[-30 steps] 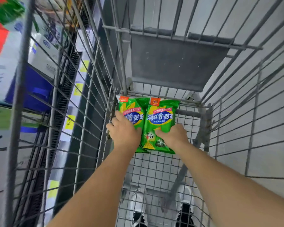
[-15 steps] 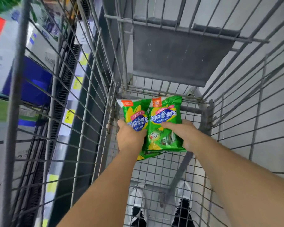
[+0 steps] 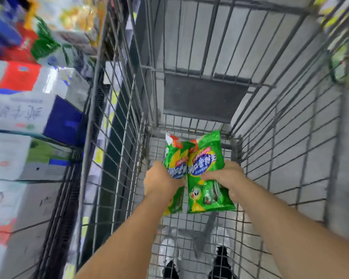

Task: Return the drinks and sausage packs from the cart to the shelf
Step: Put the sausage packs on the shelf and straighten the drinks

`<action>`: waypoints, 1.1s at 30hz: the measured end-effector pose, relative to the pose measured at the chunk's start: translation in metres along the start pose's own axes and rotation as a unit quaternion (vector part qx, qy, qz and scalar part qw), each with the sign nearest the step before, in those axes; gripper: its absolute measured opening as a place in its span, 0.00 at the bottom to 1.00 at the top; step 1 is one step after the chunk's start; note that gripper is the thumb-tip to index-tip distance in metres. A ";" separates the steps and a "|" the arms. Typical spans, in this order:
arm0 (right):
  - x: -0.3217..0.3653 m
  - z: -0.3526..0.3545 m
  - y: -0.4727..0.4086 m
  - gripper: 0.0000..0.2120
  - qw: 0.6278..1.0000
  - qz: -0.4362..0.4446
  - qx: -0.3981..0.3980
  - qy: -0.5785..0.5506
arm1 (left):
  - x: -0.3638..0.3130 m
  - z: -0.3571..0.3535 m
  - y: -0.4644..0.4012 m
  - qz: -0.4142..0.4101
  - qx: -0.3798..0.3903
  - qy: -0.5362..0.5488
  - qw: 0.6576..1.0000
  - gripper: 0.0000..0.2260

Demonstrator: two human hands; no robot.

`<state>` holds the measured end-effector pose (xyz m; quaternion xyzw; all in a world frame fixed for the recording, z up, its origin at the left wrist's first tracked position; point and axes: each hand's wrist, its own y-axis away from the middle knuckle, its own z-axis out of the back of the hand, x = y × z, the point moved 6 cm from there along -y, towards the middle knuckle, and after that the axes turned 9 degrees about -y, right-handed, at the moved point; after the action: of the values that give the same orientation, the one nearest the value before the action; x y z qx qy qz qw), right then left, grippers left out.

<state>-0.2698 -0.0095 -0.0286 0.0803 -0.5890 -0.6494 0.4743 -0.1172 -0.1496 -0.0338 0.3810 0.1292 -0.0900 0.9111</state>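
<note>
Two green sausage packs are inside the wire cart [image 3: 290, 158], down near its far end and lifted off the cart floor. The left sausage pack [image 3: 174, 164] sits partly behind the right sausage pack [image 3: 207, 174], and their edges touch. The left hand [image 3: 161, 179] has its fingers curled round the side of the left pack. The right hand [image 3: 228, 179] pinches the right pack, thumb on the front and fingers behind. Each hand has one pack, held tight.

The step now looks like lifting both packs up and out. To do it well, bring them straight up past the cart's wire sides so the soft bags do not catch. Hold near the middle so they do not flop. Then turn to the shelf [image 3: 54, 135] on the left, where boxes [image 3: 24, 111] are stacked. No drinks show in the cart.
</note>
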 end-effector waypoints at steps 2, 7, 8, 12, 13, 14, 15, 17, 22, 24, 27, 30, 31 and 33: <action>0.013 0.017 0.040 0.19 1.000 0.011 -0.001 -0.004 | -0.010 0.030 0.029 -0.033 0.003 0.003 0.999 0.25; 0.059 0.058 0.152 0.21 0.995 0.089 -0.019 -0.027 | -0.033 0.119 0.117 -0.081 -0.002 0.055 0.995 0.12; 0.071 0.065 0.175 0.17 0.993 0.109 -0.016 -0.034 | -0.037 0.137 0.132 -0.092 -0.010 0.066 0.993 0.13; 0.105 0.079 0.244 0.17 0.990 0.130 0.034 -0.048 | -0.035 0.212 0.191 -0.107 -0.053 0.134 0.984 0.13; 0.112 0.080 0.254 0.22 0.987 0.146 0.052 -0.045 | -0.032 0.232 0.208 -0.108 -0.071 0.145 0.981 0.14; 0.123 0.081 0.264 0.27 0.983 0.167 0.070 -0.033 | -0.028 0.252 0.224 -0.108 -0.090 0.153 0.978 0.14; 0.134 0.081 0.280 0.29 0.979 0.180 0.090 -0.020 | -0.021 0.271 0.239 -0.106 -0.114 0.156 0.975 0.14; 0.157 0.082 0.326 0.19 0.971 0.212 0.108 -0.016 | -0.006 0.309 0.273 -0.084 -0.161 0.159 0.970 0.13; 0.192 0.082 0.401 0.15 0.942 0.286 0.168 0.046 | 0.049 0.362 0.351 -0.026 -0.248 0.241 0.938 0.14; 0.195 0.074 0.430 0.14 0.924 0.318 0.193 0.087 | 0.071 0.371 0.387 -0.006 -0.267 0.281 0.922 0.12; 0.195 0.052 0.471 0.14 0.895 0.353 0.247 0.118 | 0.105 0.372 0.440 0.023 -0.289 0.327 0.899 0.14; 0.184 0.022 0.509 0.15 0.864 0.378 0.297 0.153 | 0.140 0.365 0.494 0.052 -0.317 0.369 0.872 0.13; 0.177 0.011 0.525 0.16 0.853 0.378 0.321 0.164 | 0.154 0.360 0.514 0.068 -0.331 0.376 0.863 0.13; 0.154 -0.012 0.562 0.18 0.826 0.379 0.368 0.197 | 0.190 0.348 0.559 0.103 -0.361 0.391 0.840 0.14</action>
<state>-0.0515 -0.0459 0.5106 0.1458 -0.6625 -0.1236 0.7243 0.2682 -0.0247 0.5189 0.0400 0.4586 0.2136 0.8617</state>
